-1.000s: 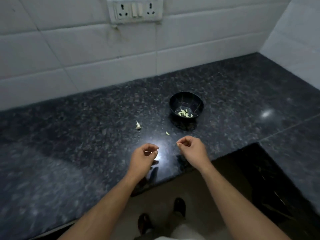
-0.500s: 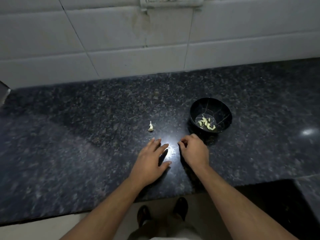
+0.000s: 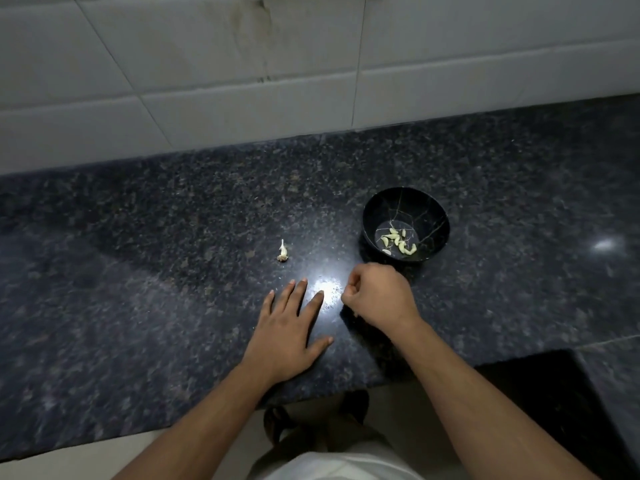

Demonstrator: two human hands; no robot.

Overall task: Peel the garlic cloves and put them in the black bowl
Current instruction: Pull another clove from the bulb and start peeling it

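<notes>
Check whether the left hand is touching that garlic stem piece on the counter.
Apart. The head view shows bare dark counter between the left hand and the garlic stem piece.

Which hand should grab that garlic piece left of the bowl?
Left. The left hand lies flat and empty, fingertips toward the garlic piece. The right hand is curled near the bowl.

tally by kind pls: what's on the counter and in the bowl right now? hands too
Black bowl: 1
Peeled garlic cloves in the bowl: about 9, bunched together, so the count is approximate
Garlic stem scrap on the counter: 1
Hands: 2, left hand flat on the counter, right hand curled, contents hidden
Total: about 13
</notes>
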